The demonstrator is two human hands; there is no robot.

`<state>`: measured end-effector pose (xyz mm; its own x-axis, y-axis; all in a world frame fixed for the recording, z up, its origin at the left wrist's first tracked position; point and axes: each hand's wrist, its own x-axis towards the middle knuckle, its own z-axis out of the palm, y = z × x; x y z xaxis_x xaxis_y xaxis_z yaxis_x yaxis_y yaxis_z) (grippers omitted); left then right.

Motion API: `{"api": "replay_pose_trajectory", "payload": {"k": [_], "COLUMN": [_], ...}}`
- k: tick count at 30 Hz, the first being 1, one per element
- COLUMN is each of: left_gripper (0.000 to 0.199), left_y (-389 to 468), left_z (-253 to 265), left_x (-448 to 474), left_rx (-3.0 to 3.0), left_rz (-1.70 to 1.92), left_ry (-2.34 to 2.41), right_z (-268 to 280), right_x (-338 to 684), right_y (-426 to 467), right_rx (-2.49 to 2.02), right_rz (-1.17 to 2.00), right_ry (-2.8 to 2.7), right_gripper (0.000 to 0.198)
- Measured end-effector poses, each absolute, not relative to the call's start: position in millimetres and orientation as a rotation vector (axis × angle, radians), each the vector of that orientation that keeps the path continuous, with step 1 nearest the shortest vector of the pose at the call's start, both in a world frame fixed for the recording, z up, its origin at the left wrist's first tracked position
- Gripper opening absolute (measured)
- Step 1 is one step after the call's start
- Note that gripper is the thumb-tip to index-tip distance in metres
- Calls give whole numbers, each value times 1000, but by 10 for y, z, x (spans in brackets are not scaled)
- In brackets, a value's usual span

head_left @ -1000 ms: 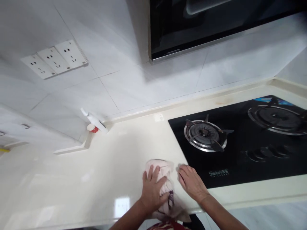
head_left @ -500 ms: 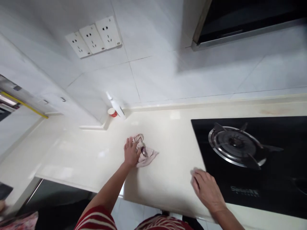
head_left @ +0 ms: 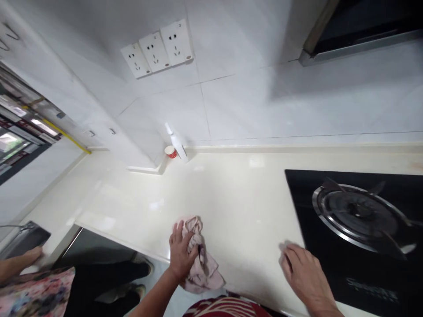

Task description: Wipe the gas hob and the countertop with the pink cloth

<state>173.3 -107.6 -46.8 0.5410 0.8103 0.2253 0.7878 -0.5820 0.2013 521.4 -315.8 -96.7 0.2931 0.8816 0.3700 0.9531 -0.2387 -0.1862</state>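
My left hand (head_left: 181, 251) presses on a crumpled pale pink cloth (head_left: 202, 268) at the front edge of the cream countertop (head_left: 238, 207). Its fingers lie over the cloth's left side, and the lower part of the cloth droops past the edge. My right hand (head_left: 304, 273) rests on the countertop just left of the black gas stove (head_left: 337, 268). Its fingers are slightly bent, the thumb stands a little apart, and it holds nothing.
A white bottle with a nozzle (head_left: 177, 144) and a red-and-white cup (head_left: 171, 152) stand in the back corner by the wall ledge. Sockets (head_left: 155, 53) are on the wall. Another person's hand (head_left: 33, 255) rests near a sink (head_left: 26, 240) at far left.
My left hand has drawn the cloth toward me, from mid-counter to the front edge. My right hand stays beside the stove. The view has turned left, showing more of the other person.
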Motion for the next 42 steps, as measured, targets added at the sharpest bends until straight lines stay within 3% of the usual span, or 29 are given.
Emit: {"api": "replay_pose_trajectory", "payload": {"k": [10,20,25,28,32,34,39,42], "left_gripper": [46,60,65,61,53,53,43,36], "left_y": [-493,-1845,-1738,-1443,-1135,-1012,-730,-662], "left_z": [-587,-718,-557,-575,-718,-785,-882,-908], "left_x": [3204,3487,3309,3089,2841,2832,3071,3178], "left_rx": [2533,2708,2613,2636,2661,2669,2726,2793], "left_rz": [388,250,203,231,439,518,661,678], "left_ry": [1395,545,445,353,369,431,674,776], "right_z": [-1046,-1175,-926,-741,-651,-675,-641,-455], "right_x": [5238,5291,5241,4998,4441,4278,4568,4935], "right_y": [-3209,-3245,-3123,-3001,-2794,-2675,-2409,-2419], "right_rx": [-2223,-2187,-2154,-2135,-2100,-2132,-2093,-2062], "right_rz": [-255,-245,-119,-129,156,257,207,36], "right_ry": [-1651,-1679,-1493,-1325,-1633,-1673,-1543,-1375], "right_gripper": [22,25,25,39,70,76,40,33]}}
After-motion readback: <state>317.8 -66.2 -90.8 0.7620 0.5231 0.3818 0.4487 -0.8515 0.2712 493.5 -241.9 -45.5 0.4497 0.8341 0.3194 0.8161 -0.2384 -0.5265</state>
